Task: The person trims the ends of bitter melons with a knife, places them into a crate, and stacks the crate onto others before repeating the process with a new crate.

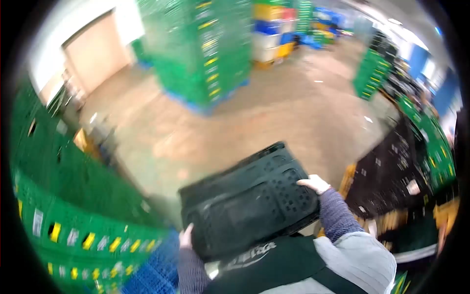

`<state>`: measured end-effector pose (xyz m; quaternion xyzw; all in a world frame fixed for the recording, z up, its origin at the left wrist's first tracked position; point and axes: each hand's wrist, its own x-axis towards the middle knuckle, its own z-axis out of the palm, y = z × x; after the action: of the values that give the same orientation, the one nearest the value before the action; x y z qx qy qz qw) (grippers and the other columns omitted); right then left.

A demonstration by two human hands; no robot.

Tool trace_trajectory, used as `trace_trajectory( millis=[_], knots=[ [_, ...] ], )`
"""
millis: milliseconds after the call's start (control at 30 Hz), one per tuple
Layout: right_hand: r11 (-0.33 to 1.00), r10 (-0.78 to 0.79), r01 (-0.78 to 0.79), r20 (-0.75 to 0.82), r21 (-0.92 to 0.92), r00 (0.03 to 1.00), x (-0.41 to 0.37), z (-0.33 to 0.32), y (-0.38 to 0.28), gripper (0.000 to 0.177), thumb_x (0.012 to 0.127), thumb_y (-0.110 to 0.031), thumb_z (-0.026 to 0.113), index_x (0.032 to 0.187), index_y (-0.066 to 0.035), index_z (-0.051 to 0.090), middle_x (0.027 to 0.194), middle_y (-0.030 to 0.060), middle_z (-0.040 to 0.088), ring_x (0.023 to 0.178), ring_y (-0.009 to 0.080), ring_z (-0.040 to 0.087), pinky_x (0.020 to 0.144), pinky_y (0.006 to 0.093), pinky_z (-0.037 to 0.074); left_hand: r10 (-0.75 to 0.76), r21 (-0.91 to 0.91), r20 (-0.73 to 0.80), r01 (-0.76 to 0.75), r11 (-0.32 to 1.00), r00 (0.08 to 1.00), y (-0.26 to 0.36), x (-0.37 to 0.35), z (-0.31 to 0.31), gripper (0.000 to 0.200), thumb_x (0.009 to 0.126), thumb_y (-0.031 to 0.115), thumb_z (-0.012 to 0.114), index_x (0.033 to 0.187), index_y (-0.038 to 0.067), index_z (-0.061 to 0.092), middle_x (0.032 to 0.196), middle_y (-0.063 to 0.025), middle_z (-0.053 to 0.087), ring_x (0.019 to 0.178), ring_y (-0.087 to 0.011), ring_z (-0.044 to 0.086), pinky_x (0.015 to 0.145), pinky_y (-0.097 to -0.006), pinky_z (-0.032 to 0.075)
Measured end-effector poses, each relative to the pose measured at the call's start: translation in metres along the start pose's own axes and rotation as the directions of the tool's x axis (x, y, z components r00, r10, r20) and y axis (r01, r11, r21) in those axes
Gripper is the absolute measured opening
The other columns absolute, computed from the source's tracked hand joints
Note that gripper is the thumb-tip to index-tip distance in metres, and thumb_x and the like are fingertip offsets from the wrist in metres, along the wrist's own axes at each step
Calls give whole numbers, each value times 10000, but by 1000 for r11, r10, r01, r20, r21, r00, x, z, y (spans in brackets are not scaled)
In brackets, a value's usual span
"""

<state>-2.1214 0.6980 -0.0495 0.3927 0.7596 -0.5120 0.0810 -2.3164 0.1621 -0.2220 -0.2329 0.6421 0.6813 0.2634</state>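
Observation:
A dark, nearly black plastic crate (247, 203) is held in front of my body at waist height, tilted, with its flat ribbed face toward me. It looks as if more than one may be nested, but blur keeps me from telling. My left hand (186, 236) grips its near left edge, fingers partly hidden. At the right end, my right hand (315, 183) is closed on the rim with the thumb over the top face.
Green crates (93, 230) are stacked at the left, beside a blue pallet or crate (154, 267). A wrapped green stack (205, 54) stands ahead on a blue pallet. Black crates (387, 171) and green crates (372, 73) line the right. Brown floor (245, 122) lies between them.

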Motion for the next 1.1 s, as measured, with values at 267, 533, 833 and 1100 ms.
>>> trace_trajectory(
  millis=[267, 533, 833, 1100],
  knots=[
    [962, -271, 260, 189, 85, 944, 362, 149, -237, 435, 834, -217, 718, 1173, 51, 659, 1027, 147, 710, 894, 223, 670, 826, 366, 545, 65, 39, -254, -57, 998, 965, 158, 271, -69, 679, 802, 428, 762, 1214, -92, 622, 1157, -182, 681, 1038, -274, 647, 888, -348, 509],
    [951, -308, 261, 459, 165, 833, 486, 280, -463, 401, 843, -207, 728, 1152, 39, 662, 1018, 124, 715, 846, 202, 680, 779, 357, 560, -69, -311, -372, -55, 949, 926, 295, 295, -108, 567, 856, 326, 732, 1245, -65, 601, 1171, -164, 663, 1039, -256, 631, 881, -375, 510],
    [967, -253, 228, 516, 113, 818, 599, 469, -619, 393, 855, -239, 713, 1129, 41, 676, 1002, 111, 721, 808, 198, 683, 747, 350, 564, -10, 87, -531, 67, 994, 847, 372, 528, -268, 675, 815, 485, 701, 1218, -54, 651, 1154, -227, 683, 1083, -310, 644, 960, -376, 478],
    [872, -4, -277, 572, 404, 821, 615, 524, -618, 567, 852, -307, 652, 1303, 27, 571, 1178, 196, 674, 963, 346, 687, 884, 470, 569, 135, 429, -463, 88, 899, 876, 632, 523, -309, 532, 821, 451, 676, 1008, -46, 711, 863, -178, 712, 758, -277, 687, 695, -372, 533]
  ],
)
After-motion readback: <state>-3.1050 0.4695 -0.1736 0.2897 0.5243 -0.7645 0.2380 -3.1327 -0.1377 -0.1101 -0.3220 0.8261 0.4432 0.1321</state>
